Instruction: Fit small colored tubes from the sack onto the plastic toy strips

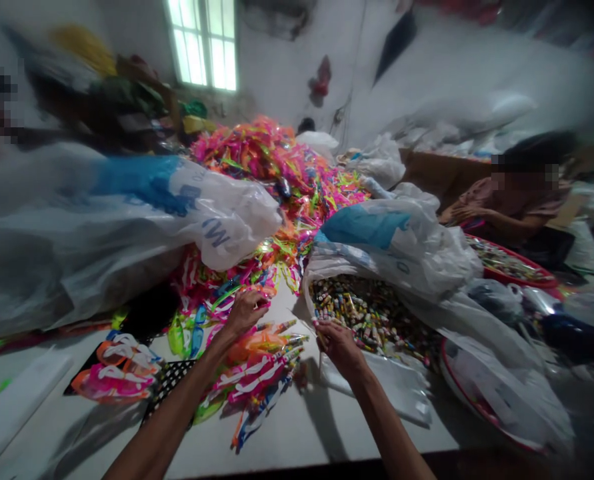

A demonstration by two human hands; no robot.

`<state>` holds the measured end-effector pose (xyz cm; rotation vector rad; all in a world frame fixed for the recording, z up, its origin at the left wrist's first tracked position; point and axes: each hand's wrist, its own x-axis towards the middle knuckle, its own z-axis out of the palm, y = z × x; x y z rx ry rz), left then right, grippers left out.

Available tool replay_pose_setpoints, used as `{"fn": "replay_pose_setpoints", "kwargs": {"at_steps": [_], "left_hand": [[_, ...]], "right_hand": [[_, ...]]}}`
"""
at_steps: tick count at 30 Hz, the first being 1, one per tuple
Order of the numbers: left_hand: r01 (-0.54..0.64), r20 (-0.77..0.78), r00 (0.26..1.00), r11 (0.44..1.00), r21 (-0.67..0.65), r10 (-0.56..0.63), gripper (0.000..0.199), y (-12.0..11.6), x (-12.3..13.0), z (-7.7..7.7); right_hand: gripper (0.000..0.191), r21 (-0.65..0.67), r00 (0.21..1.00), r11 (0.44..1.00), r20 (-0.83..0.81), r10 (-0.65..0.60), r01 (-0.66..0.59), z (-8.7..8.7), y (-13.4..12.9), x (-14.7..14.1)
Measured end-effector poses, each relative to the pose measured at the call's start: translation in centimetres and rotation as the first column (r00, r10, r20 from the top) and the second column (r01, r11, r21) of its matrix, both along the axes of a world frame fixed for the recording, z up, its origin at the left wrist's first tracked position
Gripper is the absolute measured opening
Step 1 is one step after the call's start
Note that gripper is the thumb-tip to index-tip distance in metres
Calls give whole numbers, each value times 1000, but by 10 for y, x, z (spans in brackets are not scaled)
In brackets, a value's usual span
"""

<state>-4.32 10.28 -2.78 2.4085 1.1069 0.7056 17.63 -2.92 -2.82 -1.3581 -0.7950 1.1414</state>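
Our right hand (334, 337) bends its fingers close together at the near edge of the bag (407, 247); whether they pinch a piece, we cannot tell. Our left hand (249, 310) curls loosely above the table (297, 433), its hold unclear too. We judge the step to be sorting pieces by hand, the next move calling for a fine pinch. Just nearer us, between both forearms, lie the bundles (259, 373). Beyond the right hand, the bag holds small pieces (371, 310) (mixed colours); farther right, a red tub (551, 283) holds similar bits.
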Motion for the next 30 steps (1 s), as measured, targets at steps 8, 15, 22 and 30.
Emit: {"fn": "replay_pose_setpoints", "kwargs": {"at_steps": [8, 15, 22, 30], "left_hand": [[177, 215, 960, 984, 34, -180, 13, -74, 2, 40], [225, 95, 960, 931, 289, -262, 13, -94, 4, 47], [252, -7, 965, 919, 302, -263, 17, -104, 8, 56], [273, -12, 962, 961, 50, -273, 22, -108, 15, 43]], "right_hand": [[29, 78, 977, 983, 146, 154, -167, 65, -11, -52], [27, 107, 934, 969, 307, 180, -222, 79, -30, -51], [29, 117, 878, 961, 444, 175, -251, 73, -39, -46], [29, 84, 718, 926, 659, 225, -367, 76, -46, -44]]}}
